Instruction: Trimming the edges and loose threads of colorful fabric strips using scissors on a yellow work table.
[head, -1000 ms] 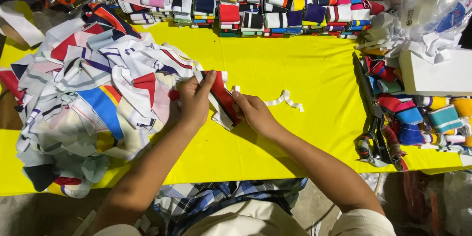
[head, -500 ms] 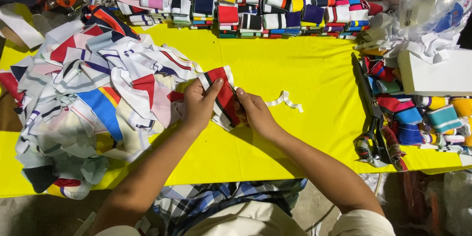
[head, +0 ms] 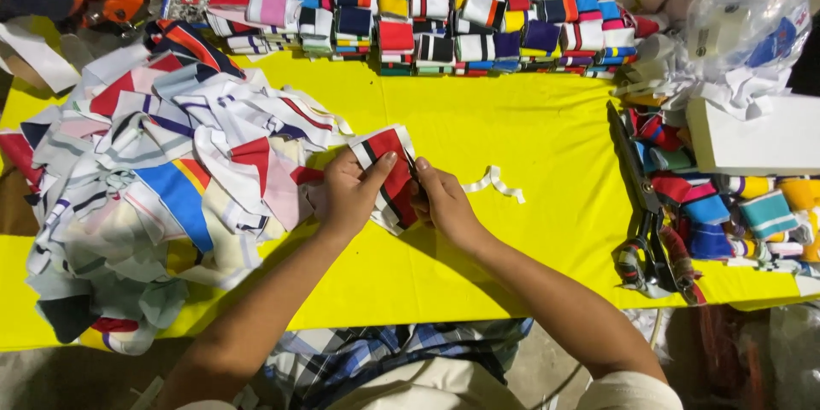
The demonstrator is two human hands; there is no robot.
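On the yellow table [head: 530, 132], both hands [head: 346, 196] [head: 444, 203] pinch a red-striped cloth piece [head: 389, 172].

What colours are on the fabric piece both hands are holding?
Red with black and white stripes on the fabric piece, clearest in the head view.

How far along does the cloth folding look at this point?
Done: rows of folded striped pieces line the far edge of the yellow table. In hand: the left hand and right hand grip one red, white and black piece between them. Left: a large loose heap of cloth lies at the left.
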